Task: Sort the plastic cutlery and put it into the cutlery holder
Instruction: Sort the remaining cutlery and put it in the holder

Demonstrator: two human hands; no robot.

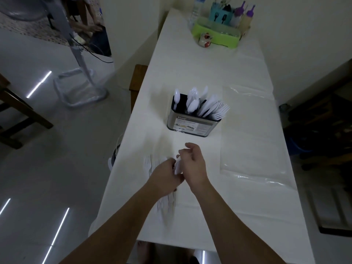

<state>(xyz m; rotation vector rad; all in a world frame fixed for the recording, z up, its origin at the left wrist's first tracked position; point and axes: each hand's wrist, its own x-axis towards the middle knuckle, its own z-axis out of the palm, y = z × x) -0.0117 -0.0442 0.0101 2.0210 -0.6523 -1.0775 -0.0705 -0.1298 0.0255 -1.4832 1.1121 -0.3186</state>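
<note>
A metal cutlery holder (192, 124) stands in the middle of the white table (209, 73), with white plastic spoons (192, 103) in its left part and white forks (219, 109) leaning out on the right. My left hand (165, 174) grips a bundle of white plastic cutlery (165, 204) whose ends fan out below the hand and as fork tines (147, 162) above it. My right hand (192, 162) sits right next to it, fingers curled on a white piece (178, 165) between both hands.
A clear plastic bag (251, 134) lies flat on the table to the right of the holder. At the far end stand a green tray (215, 35), bottles and a small cup. A wooden chair and a fan stand are on the left floor.
</note>
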